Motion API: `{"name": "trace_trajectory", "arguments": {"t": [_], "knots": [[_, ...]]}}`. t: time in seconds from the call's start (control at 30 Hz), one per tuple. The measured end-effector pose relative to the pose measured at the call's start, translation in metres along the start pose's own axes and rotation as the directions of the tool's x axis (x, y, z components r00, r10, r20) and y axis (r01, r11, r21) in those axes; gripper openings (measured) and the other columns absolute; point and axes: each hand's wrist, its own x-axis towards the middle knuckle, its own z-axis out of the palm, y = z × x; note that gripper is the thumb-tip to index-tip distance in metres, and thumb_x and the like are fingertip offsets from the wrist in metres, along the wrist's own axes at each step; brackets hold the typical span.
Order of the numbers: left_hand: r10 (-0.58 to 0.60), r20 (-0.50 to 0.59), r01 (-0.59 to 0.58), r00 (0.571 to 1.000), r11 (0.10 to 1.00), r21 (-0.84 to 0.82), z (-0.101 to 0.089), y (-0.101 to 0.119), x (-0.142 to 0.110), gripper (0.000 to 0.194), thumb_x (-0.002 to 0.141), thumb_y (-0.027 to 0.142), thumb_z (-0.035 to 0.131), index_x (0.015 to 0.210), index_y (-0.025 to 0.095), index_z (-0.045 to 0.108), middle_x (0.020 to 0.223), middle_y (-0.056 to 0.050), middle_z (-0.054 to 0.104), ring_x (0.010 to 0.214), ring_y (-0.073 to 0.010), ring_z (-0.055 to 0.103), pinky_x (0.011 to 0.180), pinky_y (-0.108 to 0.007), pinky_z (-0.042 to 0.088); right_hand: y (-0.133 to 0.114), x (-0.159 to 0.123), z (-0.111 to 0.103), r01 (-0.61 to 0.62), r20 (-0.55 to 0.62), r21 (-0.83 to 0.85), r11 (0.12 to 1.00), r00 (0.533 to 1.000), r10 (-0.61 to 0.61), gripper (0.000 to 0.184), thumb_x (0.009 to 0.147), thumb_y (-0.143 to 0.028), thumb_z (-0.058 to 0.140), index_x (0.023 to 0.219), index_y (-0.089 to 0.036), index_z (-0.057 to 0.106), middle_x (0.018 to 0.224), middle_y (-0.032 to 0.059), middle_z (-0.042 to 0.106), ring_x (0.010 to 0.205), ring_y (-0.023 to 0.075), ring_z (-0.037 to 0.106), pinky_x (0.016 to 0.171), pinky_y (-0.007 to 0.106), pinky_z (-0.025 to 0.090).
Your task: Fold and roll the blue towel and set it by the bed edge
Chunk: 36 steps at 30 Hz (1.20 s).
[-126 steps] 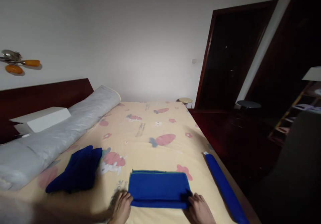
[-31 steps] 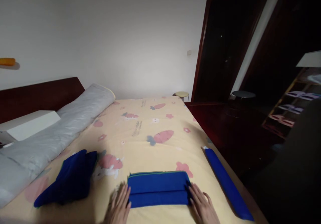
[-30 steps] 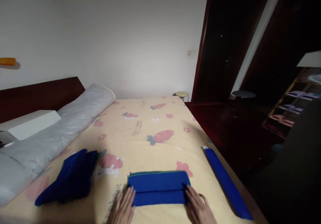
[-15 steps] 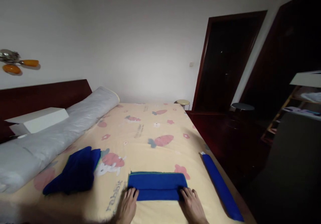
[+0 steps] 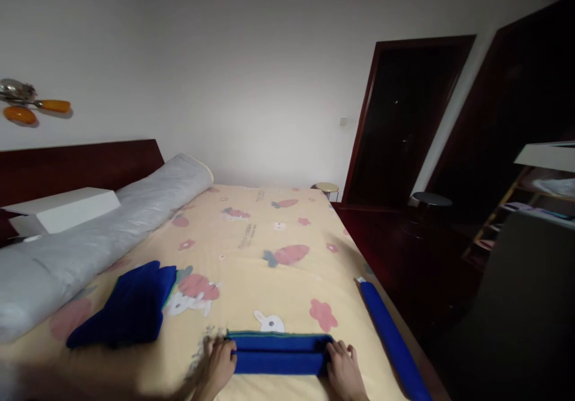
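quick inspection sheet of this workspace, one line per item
Surface: printed bed sheet, slightly creased.
Job's things: folded blue cloth, lying flat.
Clutter: crumpled blue cloth at left; long blue bundle at right; white box by the grey roll.
Grippers: left hand and right hand grip the folded cloth's opposite ends.
Cables: nothing seen.
Surroundings: headboard, door, light stool, dark stool.

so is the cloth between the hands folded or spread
Folded: the blue cloth forms a narrow layered strip with a fold running lengthwise.
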Motion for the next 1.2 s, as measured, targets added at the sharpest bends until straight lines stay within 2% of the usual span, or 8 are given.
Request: {"name": "trace_trajectory", "arguments": {"t": [0.17,0.27,0.37,0.7,0.8,1.0,1.1,1.2], "knots": [[0.128,-0.190,-0.123,0.973,0.992,0.039,0.032,0.032,-0.011,0.051,0.076,0.008,0.042,0.120,0.025,0.063,0.131,-0.005,0.065,0.128,-0.0233,0.051,0.115,-0.050,0.027,-0.035,-0.006,0.038,0.131,-0.160,0.049,0.990,0.980,-0.122,0.053,0.074,-0.014,0.049,0.125,-0.022,0.059,0.133,0.0096,0.061,0.126,0.0285,0.052,0.106,0.045,0.033],[0.402,-0.269,-0.384,0.875,0.916,0.119,0.056,0.069,-0.019,0.067,0.075,0.006,0.040,0.139,0.026,0.047,0.146,-0.002,0.053,0.134,-0.0197,0.047,0.112,-0.042,0.036,-0.078,-0.012,0.067,0.387,-0.172,0.118,0.914,0.915,-0.365,0.057,0.080,-0.023,0.050,0.138,-0.023,0.049,0.145,0.0083,0.052,0.132,0.0279,0.048,0.107,0.043,0.036],[0.505,-0.306,-0.465,0.807,0.863,0.199,0.067,0.088,-0.022,0.071,0.084,0.010,0.038,0.151,0.025,0.023,0.150,-0.001,0.046,0.137,-0.0161,0.044,0.108,-0.035,0.040,-0.105,-0.011,0.084,0.468,-0.156,0.152,0.871,0.881,-0.446,0.063,0.086,-0.024,0.046,0.148,-0.025,0.034,0.148,0.0067,0.047,0.134,0.0264,0.048,0.106,0.044,0.040],[0.329,-0.172,-0.290,0.929,0.932,0.216,0.027,-0.019,-0.012,0.055,0.098,0.044,0.032,0.149,0.036,0.016,0.151,0.001,0.042,0.137,-0.0182,0.044,0.113,-0.043,0.034,0.038,-0.016,0.040,0.049,-0.067,0.055,0.997,0.997,-0.046,0.053,0.095,-0.050,0.036,0.145,-0.031,0.039,0.151,0.0053,0.042,0.139,0.0288,0.040,0.108,0.055,0.039],[0.320,-0.250,-0.262,0.914,0.935,0.238,0.033,0.015,-0.016,0.057,0.098,0.040,0.031,0.151,0.029,0.013,0.154,-0.003,0.038,0.140,-0.0213,0.040,0.114,-0.048,0.031,0.014,-0.016,0.035,0.051,-0.101,0.047,0.998,0.994,-0.046,0.052,0.097,-0.045,0.034,0.147,-0.030,0.035,0.155,0.0059,0.034,0.142,0.0291,0.034,0.109,0.057,0.036],[0.552,-0.278,-0.482,0.786,0.829,0.284,0.061,0.099,-0.028,0.064,0.096,0.028,0.033,0.152,0.021,0.005,0.153,-0.003,0.040,0.139,-0.0139,0.040,0.109,-0.032,0.037,-0.088,-0.008,0.061,0.406,-0.062,0.172,0.897,0.914,-0.402,0.060,0.092,-0.028,0.041,0.150,-0.027,0.027,0.152,0.0071,0.038,0.140,0.0267,0.039,0.107,0.047,0.042],[0.562,-0.241,-0.491,0.791,0.818,0.299,0.056,0.077,-0.028,0.063,0.095,0.024,0.033,0.152,0.028,0.006,0.156,0.002,0.036,0.139,-0.0139,0.040,0.110,-0.032,0.036,-0.075,-0.010,0.064,0.433,-0.064,0.182,0.883,0.901,-0.429,0.066,0.087,-0.019,0.041,0.151,-0.029,0.025,0.151,0.0058,0.039,0.138,0.0258,0.041,0.108,0.046,0.041],[0.534,-0.187,-0.466,0.824,0.828,0.313,0.034,0.024,-0.028,0.062,0.096,0.026,0.034,0.151,0.035,0.008,0.157,0.005,0.034,0.140,-0.0139,0.038,0.112,-0.033,0.033,-0.019,-0.018,0.057,0.380,-0.117,0.116,0.918,0.923,-0.367,0.062,0.090,-0.021,0.039,0.150,-0.032,0.025,0.151,0.0041,0.041,0.138,0.0230,0.042,0.108,0.043,0.040]]}}
